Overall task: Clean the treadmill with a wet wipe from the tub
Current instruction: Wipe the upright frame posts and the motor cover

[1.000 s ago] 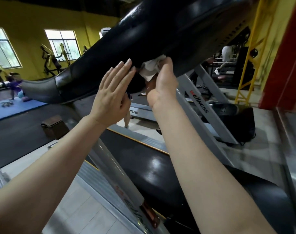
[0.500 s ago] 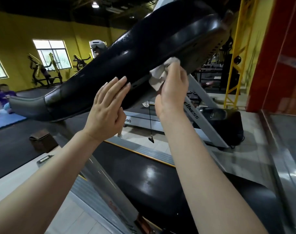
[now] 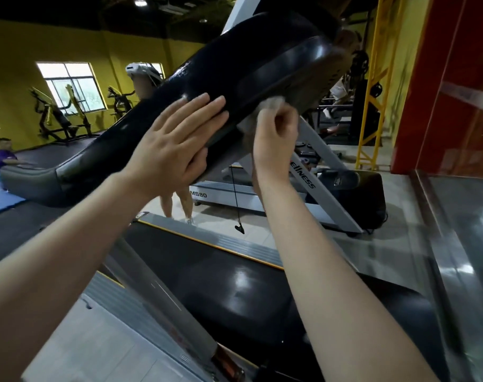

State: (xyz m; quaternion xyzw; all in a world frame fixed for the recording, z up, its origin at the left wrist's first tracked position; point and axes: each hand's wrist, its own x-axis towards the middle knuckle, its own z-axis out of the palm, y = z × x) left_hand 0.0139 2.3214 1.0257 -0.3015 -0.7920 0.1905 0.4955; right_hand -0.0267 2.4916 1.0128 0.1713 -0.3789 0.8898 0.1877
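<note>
Treadmill console (image 3: pixel 234 67): left hand (image 3: pixel 171 150) flat, fingers straight against its underside; right hand (image 3: pixel 276 130) pinching wet wipe (image 3: pixel 273 102) at the far lower edge; risk: the loosely bunched wipe slipping from the fingers.

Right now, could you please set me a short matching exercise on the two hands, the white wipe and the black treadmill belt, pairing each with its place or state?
Things:
1. left hand
2. right hand
3. crumpled white wet wipe
4. glossy black treadmill belt

States:
A. lies low, beneath both forearms
B. fingers straight, flat on the black console underside
C. pressed against the console's edge
D. fingers curled, gripping the wipe

Pairs: 1-B, 2-D, 3-C, 4-A
</note>
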